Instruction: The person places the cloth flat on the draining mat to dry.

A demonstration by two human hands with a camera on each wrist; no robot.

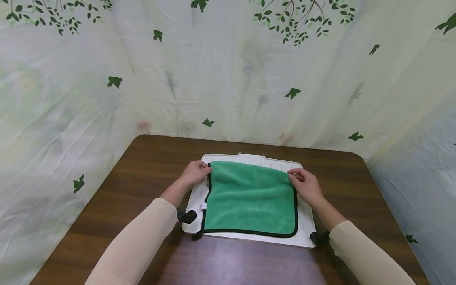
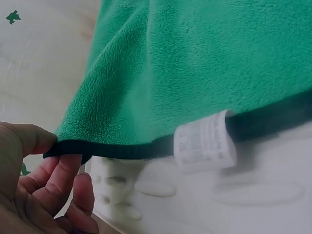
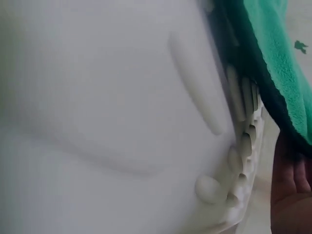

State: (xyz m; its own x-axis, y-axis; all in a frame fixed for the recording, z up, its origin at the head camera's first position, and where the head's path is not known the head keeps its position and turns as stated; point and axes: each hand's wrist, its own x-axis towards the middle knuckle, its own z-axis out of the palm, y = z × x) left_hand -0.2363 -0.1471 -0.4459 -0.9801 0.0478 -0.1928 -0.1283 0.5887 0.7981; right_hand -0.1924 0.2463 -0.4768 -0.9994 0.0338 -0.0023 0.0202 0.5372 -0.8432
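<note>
A green cloth [image 1: 249, 198] with a black border lies folded on a white ribbed tray [image 1: 306, 229] on the brown table. My left hand [image 1: 195, 173] pinches its far left corner between thumb and fingers; the left wrist view shows that hand [image 2: 41, 175] on the black hem, with the cloth [image 2: 195, 68] and its white label [image 2: 204, 141] beside it. My right hand [image 1: 305, 185] pinches the far right corner. The right wrist view shows the tray [image 3: 107, 122] close up, the cloth's edge [image 3: 278, 63] and part of the right hand [image 3: 292, 190].
The wooden table [image 1: 149, 158] has rounded corners and is walled in by a pale curtain [image 1: 228, 71] with green leaves and birds behind and at both sides. Bare wood [image 1: 228, 265] lies in front of the tray. Small black wrist cameras [image 1: 187, 216] sit near the tray's front corners.
</note>
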